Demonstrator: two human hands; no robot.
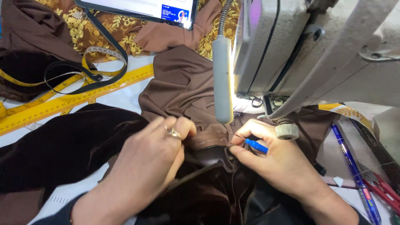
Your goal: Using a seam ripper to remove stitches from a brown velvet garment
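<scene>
My left hand (152, 160) pinches a fold of brown fabric (183, 87) just in front of the sewing machine (316, 50); a ring shows on one finger. My right hand (277, 160) grips a small blue-handled tool (256, 146), its thin tip against the seam between my two hands. Dark brown velvet (62, 150) spreads to the left and under my wrists. The needle area is hidden behind the lamp.
A grey gooseneck lamp (223, 75) hangs over the seam. A yellow ruler (75, 98), measuring tape (104, 52) and black zipper (104, 39) lie at left. A tablet (141, 8) rests on gold-embroidered cloth (121, 29). Blue pen (354, 171) and red-handled scissors (385, 189) sit at right.
</scene>
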